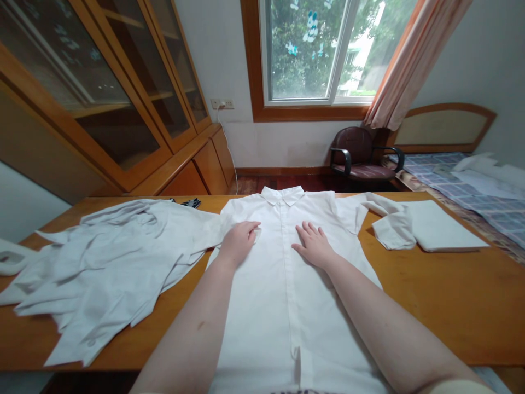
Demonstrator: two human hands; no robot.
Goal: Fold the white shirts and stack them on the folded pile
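A white collared shirt (262, 306) lies front side up on the wooden table, its collar (283, 195) at the far edge and its button placket running toward me. On the chest at the left, my left hand (240, 242) has its fingers curled together, with a small fold of the shirt's cloth at the fingertips. My right hand (315, 244) rests flat on the other side of the chest, fingers spread. The right sleeve (388, 216) stretches out bent across the table. The hem at the near edge is partly out of view.
A heap of crumpled white shirts (110, 262) covers the table's left side, by a white object (14, 257) at the edge. A folded white stack (445, 225) lies at the right of the table (443, 295). Beyond stand a cabinet (180, 148), an office chair (356, 153) and a bed (479, 180).
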